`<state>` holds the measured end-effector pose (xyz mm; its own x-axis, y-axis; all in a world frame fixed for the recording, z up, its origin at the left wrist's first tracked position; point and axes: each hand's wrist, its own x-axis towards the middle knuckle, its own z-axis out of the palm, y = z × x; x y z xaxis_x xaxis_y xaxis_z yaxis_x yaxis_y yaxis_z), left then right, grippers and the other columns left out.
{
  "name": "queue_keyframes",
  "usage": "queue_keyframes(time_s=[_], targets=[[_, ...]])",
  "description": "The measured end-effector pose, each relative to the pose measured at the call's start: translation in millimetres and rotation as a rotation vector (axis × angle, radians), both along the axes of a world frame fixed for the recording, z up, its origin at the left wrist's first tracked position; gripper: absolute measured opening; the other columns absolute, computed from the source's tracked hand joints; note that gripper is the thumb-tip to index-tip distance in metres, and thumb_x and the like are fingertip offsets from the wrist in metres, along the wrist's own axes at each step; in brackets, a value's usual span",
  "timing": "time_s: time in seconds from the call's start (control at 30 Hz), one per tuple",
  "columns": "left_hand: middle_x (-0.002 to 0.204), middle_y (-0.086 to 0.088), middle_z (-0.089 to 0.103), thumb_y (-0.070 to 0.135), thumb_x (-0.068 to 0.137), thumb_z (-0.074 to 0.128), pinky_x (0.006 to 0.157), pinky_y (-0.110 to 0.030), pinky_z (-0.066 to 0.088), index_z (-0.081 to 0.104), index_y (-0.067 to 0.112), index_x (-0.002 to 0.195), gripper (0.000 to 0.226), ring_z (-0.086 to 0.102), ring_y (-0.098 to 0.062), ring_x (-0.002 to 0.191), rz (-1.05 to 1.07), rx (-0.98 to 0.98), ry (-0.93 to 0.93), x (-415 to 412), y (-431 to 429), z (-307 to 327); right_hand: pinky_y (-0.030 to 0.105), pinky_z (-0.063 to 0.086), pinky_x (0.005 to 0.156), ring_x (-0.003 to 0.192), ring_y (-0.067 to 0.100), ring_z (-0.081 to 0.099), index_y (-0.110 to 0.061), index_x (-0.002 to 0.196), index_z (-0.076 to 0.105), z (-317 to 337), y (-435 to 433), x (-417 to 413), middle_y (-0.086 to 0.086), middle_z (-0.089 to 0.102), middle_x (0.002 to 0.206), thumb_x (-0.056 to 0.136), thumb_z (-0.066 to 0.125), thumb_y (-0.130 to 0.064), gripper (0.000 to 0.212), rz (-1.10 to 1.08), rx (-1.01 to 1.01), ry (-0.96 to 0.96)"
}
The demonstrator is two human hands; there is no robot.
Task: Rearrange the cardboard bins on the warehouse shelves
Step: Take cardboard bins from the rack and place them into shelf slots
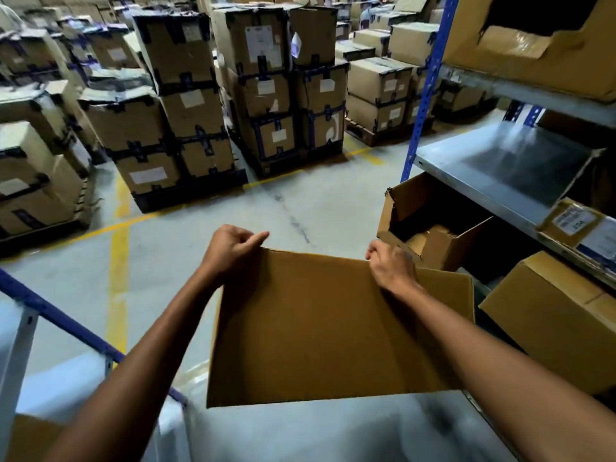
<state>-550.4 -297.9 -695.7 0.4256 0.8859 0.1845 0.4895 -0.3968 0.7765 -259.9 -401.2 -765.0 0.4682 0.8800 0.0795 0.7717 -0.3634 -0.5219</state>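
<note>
Cardboard bin, left hand pinching its far left corner, right hand curled over far right corner

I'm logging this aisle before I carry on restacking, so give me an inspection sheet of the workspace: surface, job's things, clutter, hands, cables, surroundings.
Surface: grey metal shelf on blue steel uprights at right, partly bare.
Job's things: large brown open cardboard bin, held in front; smaller open cardboard bin below the shelf; torn cardboard bin on the top level.
Clutter: closed brown cardboard box low at right; labelled flat cardboard piece at the shelf's front edge.
Hands: left hand and right hand each grip the large bin's far top edge.
Cables: nothing seen.
Surroundings: strapped cardboard cartons stacked on pallets; grey concrete floor with yellow painted lines.
</note>
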Motion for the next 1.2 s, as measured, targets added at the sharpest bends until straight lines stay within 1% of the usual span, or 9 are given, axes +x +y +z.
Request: queue_keyframes(time_s=[0.1, 0.2, 0.33, 0.5, 0.67, 0.87, 0.97, 1.07, 1.2], targets=[[0.051, -0.001, 0.021, 0.027, 0.093, 0.065, 0.049, -0.028, 0.017, 0.028, 0.018, 0.052, 0.056, 0.019, -0.013, 0.046, 0.005, -0.033, 0.011, -24, 20, -4, 0.032, 0.045, 0.063, 0.073, 0.026, 0.058, -0.025, 0.076, 0.052, -19, -19, 18, 0.003, 0.061, 0.073, 0.093, 0.041, -0.021, 0.021, -0.029, -0.041, -0.013], [0.046, -0.003, 0.031, 0.038, 0.095, 0.058, 0.051, -0.030, 0.025, 0.032, 0.017, 0.049, 0.057, 0.032, -0.019, 0.044, 0.056, 0.194, 0.382, -19, 25, -15, 0.035, 0.046, 0.066, 0.077, 0.030, 0.060, -0.020, 0.077, 0.058, -24, -20, 3, 0.008, 0.066, 0.079, 0.084, 0.034, -0.031, 0.027, -0.083, 0.009, 0.004], [0.078, -0.014, 0.067, 0.054, 0.100, 0.033, 0.060, -0.033, 0.036, 0.051, 0.015, 0.065, 0.056, 0.064, -0.034, 0.078, 0.007, 0.353, 0.733, 30, -14, -52, 0.035, 0.041, 0.067, 0.083, 0.035, 0.061, -0.017, 0.089, 0.061, -10, -4, -25, 0.013, 0.068, 0.089, 0.090, 0.041, -0.026, 0.021, -0.064, -0.006, -0.130], [0.072, -0.011, 0.068, 0.052, 0.101, 0.028, 0.060, -0.035, 0.039, 0.057, 0.013, 0.062, 0.063, 0.063, -0.032, 0.070, 0.052, 0.311, 0.630, 83, -66, -91, 0.040, 0.045, 0.075, 0.089, 0.035, 0.063, -0.017, 0.104, 0.057, 9, 5, -54, 0.013, 0.069, 0.099, 0.095, 0.035, -0.028, 0.026, 0.111, -0.103, -0.329], [0.051, -0.008, 0.049, 0.060, 0.097, 0.027, 0.054, -0.034, 0.031, 0.034, 0.012, 0.048, 0.069, 0.053, -0.031, 0.057, 0.050, 0.163, 0.490, 70, -39, -121, 0.038, 0.040, 0.078, 0.108, 0.027, 0.056, -0.028, 0.126, 0.048, 40, -21, -20, 0.005, 0.064, 0.113, 0.092, 0.045, -0.054, 0.043, 0.317, -0.385, -0.264], [0.055, -0.010, 0.048, 0.052, 0.100, 0.035, 0.057, -0.035, 0.032, 0.045, 0.010, 0.052, 0.064, 0.058, -0.036, 0.068, 0.047, 0.071, 0.476, 53, 11, -143, 0.037, 0.050, 0.086, 0.095, 0.018, 0.062, -0.019, 0.097, 0.071, 62, -51, 21, -0.002, 0.067, 0.098, 0.092, 0.059, -0.045, 0.029, 0.418, -0.880, -0.001], [0.063, -0.009, 0.052, 0.049, 0.101, 0.036, 0.064, -0.038, 0.037, 0.050, 0.010, 0.061, 0.057, 0.058, -0.036, 0.079, 0.043, 0.090, 0.440, 58, 14, -144, 0.039, 0.051, 0.084, 0.087, 0.017, 0.062, -0.015, 0.092, 0.071, 49, -51, 13, 0.001, 0.067, 0.090, 0.093, 0.058, -0.042, 0.030, 0.395, -0.762, 0.135], [0.102, -0.014, 0.059, 0.045, 0.098, 0.045, 0.085, -0.042, 0.043, 0.064, 0.013, 0.098, 0.037, 0.051, -0.037, 0.107, 0.029, 0.126, 0.393, 73, -5, -135, 0.037, 0.045, 0.069, 0.073, 0.016, 0.057, -0.005, 0.086, 0.071, 40, -39, -4, 0.003, 0.061, 0.077, 0.092, 0.061, -0.041, 0.037, 0.288, -0.500, 0.229], [0.119, -0.011, 0.055, 0.055, 0.092, 0.049, 0.097, -0.035, 0.041, 0.059, 0.013, 0.122, 0.052, 0.050, -0.027, 0.116, -0.151, 0.014, 0.141, 84, -65, -113, 0.030, 0.032, 0.053, 0.057, 0.015, 0.045, -0.011, 0.063, 0.064, 33, -12, -38, 0.004, 0.049, 0.060, 0.088, 0.065, -0.030, 0.031, 0.214, -0.389, 0.213]])
